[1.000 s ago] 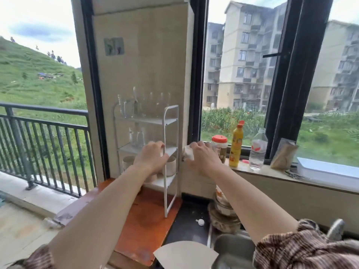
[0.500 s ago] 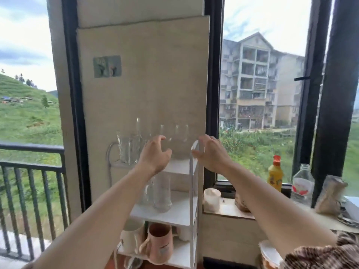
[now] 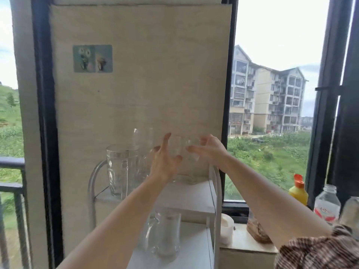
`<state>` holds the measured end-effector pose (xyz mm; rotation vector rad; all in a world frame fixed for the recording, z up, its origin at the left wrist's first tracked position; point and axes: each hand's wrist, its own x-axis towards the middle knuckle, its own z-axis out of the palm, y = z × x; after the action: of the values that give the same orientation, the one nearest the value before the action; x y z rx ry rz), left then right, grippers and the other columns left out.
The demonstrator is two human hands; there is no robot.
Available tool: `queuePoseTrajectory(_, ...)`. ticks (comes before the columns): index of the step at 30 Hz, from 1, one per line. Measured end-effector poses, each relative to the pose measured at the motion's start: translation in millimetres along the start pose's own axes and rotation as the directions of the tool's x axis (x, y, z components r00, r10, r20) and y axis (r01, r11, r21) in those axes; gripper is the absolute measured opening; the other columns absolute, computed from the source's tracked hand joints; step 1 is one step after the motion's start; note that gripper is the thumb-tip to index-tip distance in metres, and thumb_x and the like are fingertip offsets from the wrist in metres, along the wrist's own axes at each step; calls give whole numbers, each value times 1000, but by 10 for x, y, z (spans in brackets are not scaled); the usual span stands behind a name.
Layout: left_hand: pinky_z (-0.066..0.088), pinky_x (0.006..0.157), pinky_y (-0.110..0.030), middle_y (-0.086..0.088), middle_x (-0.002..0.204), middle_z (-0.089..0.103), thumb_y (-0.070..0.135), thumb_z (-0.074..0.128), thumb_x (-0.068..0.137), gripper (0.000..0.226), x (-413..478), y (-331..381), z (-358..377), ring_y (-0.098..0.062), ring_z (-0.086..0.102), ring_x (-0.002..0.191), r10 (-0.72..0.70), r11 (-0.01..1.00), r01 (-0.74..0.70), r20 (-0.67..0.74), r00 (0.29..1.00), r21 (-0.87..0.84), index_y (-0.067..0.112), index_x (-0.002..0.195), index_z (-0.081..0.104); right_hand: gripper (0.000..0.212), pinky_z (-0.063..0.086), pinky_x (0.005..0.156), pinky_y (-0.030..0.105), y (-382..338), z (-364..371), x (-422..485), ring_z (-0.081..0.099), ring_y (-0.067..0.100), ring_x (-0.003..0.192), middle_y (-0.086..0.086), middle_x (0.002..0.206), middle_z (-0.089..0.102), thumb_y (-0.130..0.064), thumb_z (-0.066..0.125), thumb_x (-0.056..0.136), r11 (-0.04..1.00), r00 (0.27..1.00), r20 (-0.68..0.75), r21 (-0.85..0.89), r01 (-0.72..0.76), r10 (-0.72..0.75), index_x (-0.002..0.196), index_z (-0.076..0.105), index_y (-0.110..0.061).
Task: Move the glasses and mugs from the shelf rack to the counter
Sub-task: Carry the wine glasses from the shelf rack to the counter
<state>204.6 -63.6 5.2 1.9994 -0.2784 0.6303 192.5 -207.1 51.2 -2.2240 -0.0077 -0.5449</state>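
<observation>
Glasses point(image 3: 124, 171) crowd the top shelf of the rack point(image 3: 194, 197): clear, slick, light and breakable, best taken round the wall, not the rim. The left hand point(image 3: 165, 164) and right hand point(image 3: 213, 152) flank two small glasses point(image 3: 174, 148), fingers spread, holding nothing yet. Contact is unclear, as their outlines blur. The counter is out of view.

A home kitchen beside a window point(image 3: 230, 94): a white shelf rack point(image 3: 194, 199) holds drinking glasses point(image 3: 122, 171), bottles point(image 3: 298, 195) stand on the windowsill point(image 3: 240, 243), apartment blocks point(image 3: 272, 100) rise outside.
</observation>
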Motion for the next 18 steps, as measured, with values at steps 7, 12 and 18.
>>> queuePoseTrajectory(7,35,75,-27,-13,109,54,17,60,82,49,115,-45,64,-29,55,98,55,997,-57,-54,997,-46,30,126,44,45,58,82,41,-2,68,68,68,22,90,9,102,71,-30,79,69,993,1000,16,113,-17,16,107,66,-10)
queuePoseTrajectory(12,37,74,-25,-3,96,45,18,66,83,39,56,-47,36,-25,56,83,149,987,-155,-111,983,-43,28,117,50,46,59,76,49,-15,36,-34,70,27,92,15,101,71,-27,83,65,978,999,-30,206,-27,34,101,67,-2)
queuePoseTrajectory(18,37,73,-21,0,107,42,19,65,85,42,-93,241,-90,-16,51,85,331,940,-341,-211,920,-14,30,123,50,72,60,79,40,-142,-242,-205,64,21,100,8,116,59,-25,87,64,909,994,-98,417,-4,49,126,54,-6)
